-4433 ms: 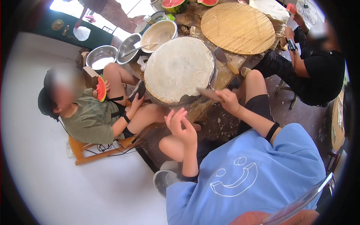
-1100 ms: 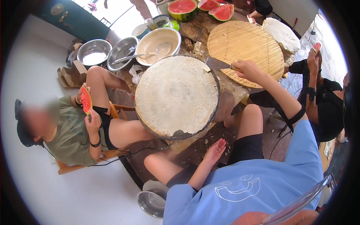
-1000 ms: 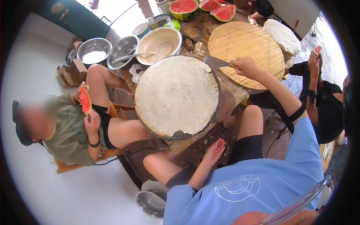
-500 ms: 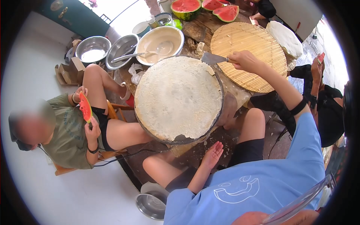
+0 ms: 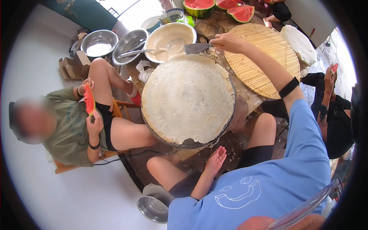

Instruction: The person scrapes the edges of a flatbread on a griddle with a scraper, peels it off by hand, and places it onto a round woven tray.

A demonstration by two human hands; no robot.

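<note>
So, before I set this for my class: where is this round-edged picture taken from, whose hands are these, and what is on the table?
The single picture comes from a camera worn on the head of the person in the blue shirt, looking down; the lens bends the edges. Their right hand has its grip on a flat scraper at the far edge of a big round griddle covered by a thin pale crepe. Their left hand rests open near their knee, holding nothing. Nearby are a batter bowl, a bamboo mat and cut watermelon. A seated person on the left holds a watermelon slice.
</note>
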